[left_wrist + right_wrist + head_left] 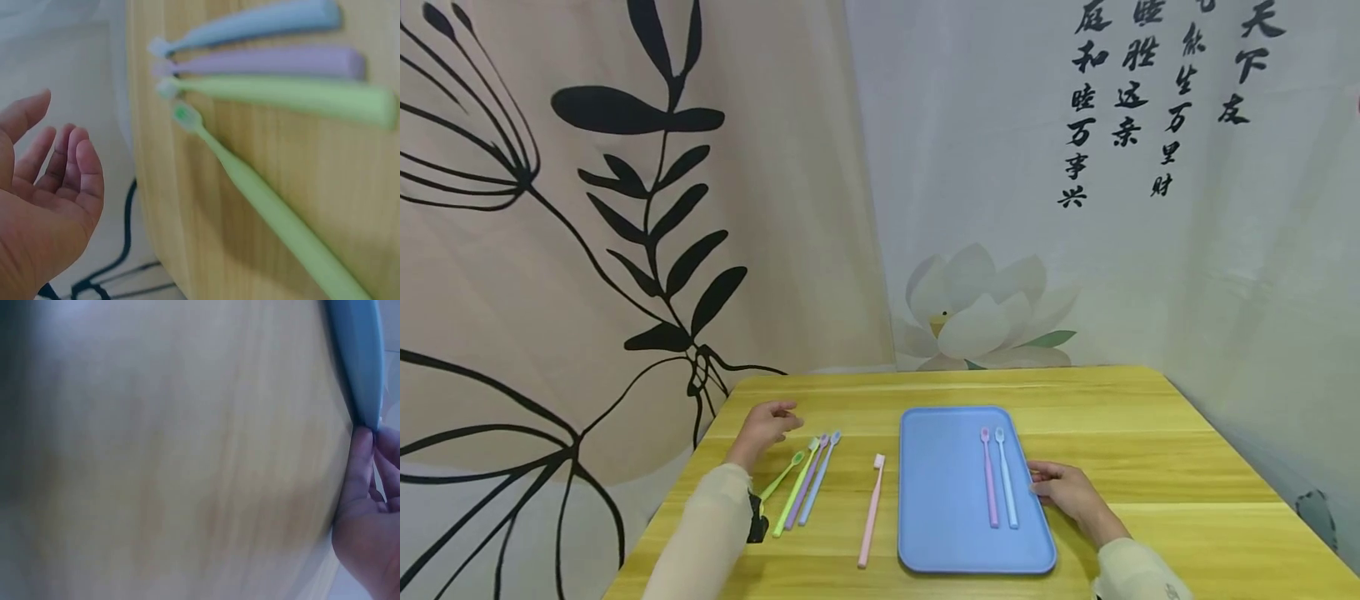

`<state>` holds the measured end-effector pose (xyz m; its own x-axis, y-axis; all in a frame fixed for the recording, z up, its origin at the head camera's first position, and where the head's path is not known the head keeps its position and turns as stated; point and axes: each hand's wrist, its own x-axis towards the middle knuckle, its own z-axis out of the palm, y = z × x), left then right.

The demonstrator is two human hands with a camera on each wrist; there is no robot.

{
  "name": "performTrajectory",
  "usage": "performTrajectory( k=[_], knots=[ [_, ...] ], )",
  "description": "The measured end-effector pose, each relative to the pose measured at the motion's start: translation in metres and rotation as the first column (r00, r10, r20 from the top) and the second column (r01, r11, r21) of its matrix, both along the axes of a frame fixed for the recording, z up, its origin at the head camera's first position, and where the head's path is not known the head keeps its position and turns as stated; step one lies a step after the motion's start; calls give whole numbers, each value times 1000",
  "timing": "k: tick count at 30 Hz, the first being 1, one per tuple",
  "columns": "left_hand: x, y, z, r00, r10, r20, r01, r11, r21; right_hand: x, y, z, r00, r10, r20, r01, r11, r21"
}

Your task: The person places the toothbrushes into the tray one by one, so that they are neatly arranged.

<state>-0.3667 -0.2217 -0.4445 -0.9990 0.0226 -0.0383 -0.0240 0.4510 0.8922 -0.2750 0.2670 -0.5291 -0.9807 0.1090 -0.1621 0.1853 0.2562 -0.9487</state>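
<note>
My left hand [767,429] hovers at the table's left side with nothing in it, its fingers loosely bent in the left wrist view. Close to it lie a slanted green toothbrush [262,200], a second green toothbrush [794,492], a purple toothbrush [807,483] and a blue toothbrush [819,482], the last three side by side. A pink toothbrush [871,517] lies alone, left of the blue tray [940,492]. On the tray are a purple toothbrush [989,479] and a light blue toothbrush [1007,479]. My right hand [1071,496] pinches the tray's right rim between thumb and fingers.
The wooden table [1180,467] has its far edge close to a hanging cloth [805,208] printed with plants and writing. A black strap or device [757,518] sits on the left wrist.
</note>
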Motion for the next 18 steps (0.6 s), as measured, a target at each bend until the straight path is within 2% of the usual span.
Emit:
performTrajectory(
  k=[5,9,18],
  knots=[
    [7,-21,-6,999,-22,47,23,1000,-15,0,-1,0,1000,-3,7,3,1000,10],
    [9,-34,-10,997,-35,74,38,998,-44,1,-1,2,1000,-3,11,3,1000,12],
    [15,-49,-26,992,-51,116,63,993,-101,1,-2,2,1000,2,13,-2,1000,4]
  ],
)
